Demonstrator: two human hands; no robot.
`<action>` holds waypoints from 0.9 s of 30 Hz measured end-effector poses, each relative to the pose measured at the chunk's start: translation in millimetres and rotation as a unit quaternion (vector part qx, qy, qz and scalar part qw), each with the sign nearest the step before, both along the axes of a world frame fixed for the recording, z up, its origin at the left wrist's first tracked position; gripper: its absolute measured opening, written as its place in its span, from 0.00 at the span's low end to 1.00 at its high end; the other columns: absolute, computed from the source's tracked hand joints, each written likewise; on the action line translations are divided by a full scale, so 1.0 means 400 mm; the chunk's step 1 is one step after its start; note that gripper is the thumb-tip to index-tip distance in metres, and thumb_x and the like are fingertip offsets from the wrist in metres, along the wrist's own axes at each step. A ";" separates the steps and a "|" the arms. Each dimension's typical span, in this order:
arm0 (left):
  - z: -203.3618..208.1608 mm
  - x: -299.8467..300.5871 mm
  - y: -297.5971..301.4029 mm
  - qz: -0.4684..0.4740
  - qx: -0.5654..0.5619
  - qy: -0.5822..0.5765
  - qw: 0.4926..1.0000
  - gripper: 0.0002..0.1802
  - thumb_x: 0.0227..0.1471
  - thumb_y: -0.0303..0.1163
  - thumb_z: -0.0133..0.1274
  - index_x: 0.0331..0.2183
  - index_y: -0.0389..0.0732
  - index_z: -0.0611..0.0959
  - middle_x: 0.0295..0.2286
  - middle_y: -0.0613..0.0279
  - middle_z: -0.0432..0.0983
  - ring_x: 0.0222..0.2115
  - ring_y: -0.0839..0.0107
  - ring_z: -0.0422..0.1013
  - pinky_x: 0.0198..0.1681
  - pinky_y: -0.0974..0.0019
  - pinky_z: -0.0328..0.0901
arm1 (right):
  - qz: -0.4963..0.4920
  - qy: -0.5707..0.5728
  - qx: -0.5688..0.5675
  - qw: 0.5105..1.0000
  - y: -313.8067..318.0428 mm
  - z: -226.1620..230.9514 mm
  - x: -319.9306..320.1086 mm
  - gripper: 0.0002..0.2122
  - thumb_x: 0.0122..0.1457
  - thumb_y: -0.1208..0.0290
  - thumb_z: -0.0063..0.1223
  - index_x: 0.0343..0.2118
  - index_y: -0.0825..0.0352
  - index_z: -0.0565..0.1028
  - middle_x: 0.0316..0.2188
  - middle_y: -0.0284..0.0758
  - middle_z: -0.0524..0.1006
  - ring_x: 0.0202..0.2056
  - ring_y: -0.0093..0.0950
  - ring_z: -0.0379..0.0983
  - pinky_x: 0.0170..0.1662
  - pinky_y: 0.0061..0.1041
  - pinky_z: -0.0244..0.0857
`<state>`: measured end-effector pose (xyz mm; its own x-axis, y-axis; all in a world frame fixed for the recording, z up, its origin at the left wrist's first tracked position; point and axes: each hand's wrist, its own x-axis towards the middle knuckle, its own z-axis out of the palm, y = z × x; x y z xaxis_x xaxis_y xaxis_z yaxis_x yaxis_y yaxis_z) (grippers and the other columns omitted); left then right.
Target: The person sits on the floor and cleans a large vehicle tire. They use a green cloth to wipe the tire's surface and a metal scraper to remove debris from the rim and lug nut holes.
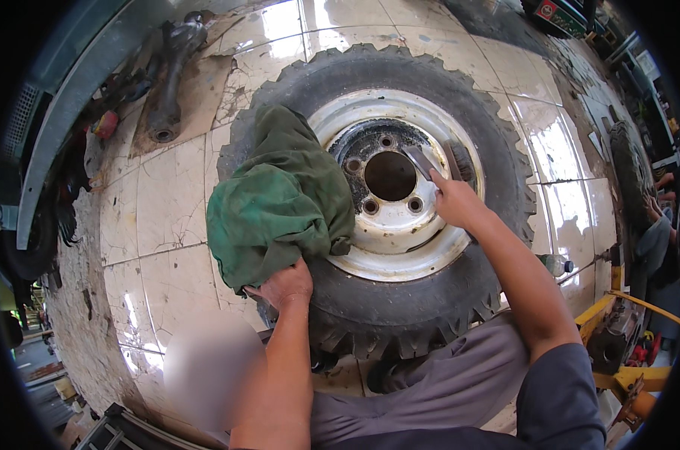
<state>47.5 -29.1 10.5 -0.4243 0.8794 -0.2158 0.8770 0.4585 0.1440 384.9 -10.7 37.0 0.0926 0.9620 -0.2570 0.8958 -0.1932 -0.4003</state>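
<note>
A large black wheel tyre (370, 315) with chunky tread lies flat on the floor, around a white, rust-spotted steel rim (400, 268). The rim's hub has a dark round centre hole and several bolt holes, with black patches on its far side. My right hand (456, 201) is closed on a flat grey scraper-like tool (419, 160) over the hub. Beside it, a brown bristled brush (461, 160) rests against the rim's right side. A crumpled green cloth (280, 199) covers the tyre's left side. My left hand (284, 286) grips its near edge, fingertips partly hidden.
Glossy cracked tiles (171, 199) surround the wheel. Metal vehicle parts (173, 79) lie on cardboard at the far left. A bottle (556, 264) and a yellow metal frame (599, 311) stand at the right. Another person's hand (659, 195) shows at the right edge, near another tyre (631, 169).
</note>
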 end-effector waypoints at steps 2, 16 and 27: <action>-0.015 0.003 -0.008 0.001 0.050 0.014 0.999 0.37 0.54 0.59 0.42 0.62 0.53 0.66 0.63 0.59 0.58 0.64 0.55 0.52 0.65 0.33 0.31 | 0.008 -0.010 -0.010 1.000 -0.014 0.009 0.002 0.24 0.57 0.75 0.44 0.59 0.71 0.65 0.33 0.57 0.77 0.37 0.52 0.76 0.46 0.46 0.67; -0.033 -0.001 -0.001 -0.015 0.029 0.007 0.999 0.37 0.54 0.58 0.44 0.61 0.53 0.67 0.62 0.58 0.59 0.64 0.53 0.53 0.65 0.33 0.32 | -0.012 -0.032 -0.019 0.999 0.015 -0.002 -0.043 0.27 0.53 0.77 0.43 0.58 0.79 0.62 0.30 0.61 0.76 0.36 0.53 0.76 0.44 0.47 0.68; -0.046 -0.006 -0.006 -0.023 0.045 0.029 0.998 0.38 0.55 0.60 0.41 0.62 0.52 0.65 0.63 0.57 0.57 0.64 0.53 0.52 0.64 0.32 0.34 | -0.058 0.008 -0.110 0.992 0.039 0.047 -0.104 0.24 0.53 0.76 0.43 0.53 0.82 0.65 0.34 0.61 0.77 0.38 0.53 0.77 0.44 0.43 0.71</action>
